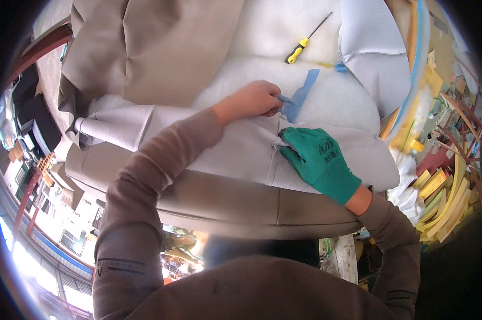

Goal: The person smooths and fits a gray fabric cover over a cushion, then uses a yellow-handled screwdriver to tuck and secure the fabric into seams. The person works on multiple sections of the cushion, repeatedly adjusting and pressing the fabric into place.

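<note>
My bare left hand [253, 99] is closed around the lower end of a blue fabric strip [306, 88], which lies slanting up over the white padding [241, 74]. Close by on the right, my right hand [322, 162] wears a green work glove. Its thumb and fingers pinch the seam of the upholstery cover [214, 146], whose pale underside is folded out toward me. The cover's brown outer face [219, 200] hangs along the near edge. Beyond both hands, a yellow-and-black screwdriver [302, 46] rests on the padding.
A large brown piece of cover material [155, 42] drapes over the far left. On the far right another pale flap [374, 48] is turned back beside a wooden frame edge [390, 121]. Foam and wood offcuts [443, 192] are piled at the right.
</note>
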Demonstrator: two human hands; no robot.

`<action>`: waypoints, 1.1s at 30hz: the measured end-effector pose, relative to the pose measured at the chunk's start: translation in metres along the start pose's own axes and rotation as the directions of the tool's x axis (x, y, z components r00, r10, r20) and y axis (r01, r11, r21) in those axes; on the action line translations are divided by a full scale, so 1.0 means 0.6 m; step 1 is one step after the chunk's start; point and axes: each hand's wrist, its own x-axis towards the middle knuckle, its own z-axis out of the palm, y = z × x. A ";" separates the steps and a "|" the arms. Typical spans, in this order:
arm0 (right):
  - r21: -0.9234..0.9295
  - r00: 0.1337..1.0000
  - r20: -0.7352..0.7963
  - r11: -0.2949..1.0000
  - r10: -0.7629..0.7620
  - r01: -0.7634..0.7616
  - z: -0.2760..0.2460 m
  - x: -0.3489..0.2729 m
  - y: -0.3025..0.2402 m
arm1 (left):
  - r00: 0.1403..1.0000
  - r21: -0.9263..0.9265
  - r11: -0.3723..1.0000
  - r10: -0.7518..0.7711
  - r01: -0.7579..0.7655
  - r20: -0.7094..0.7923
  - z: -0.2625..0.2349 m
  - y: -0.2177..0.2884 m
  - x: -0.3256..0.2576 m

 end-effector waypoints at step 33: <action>-0.037 0.993 0.007 0.992 -0.120 0.120 0.020 -0.005 0.012 | 0.845 0.393 0.911 0.107 0.129 -0.524 -0.149 0.099 -0.004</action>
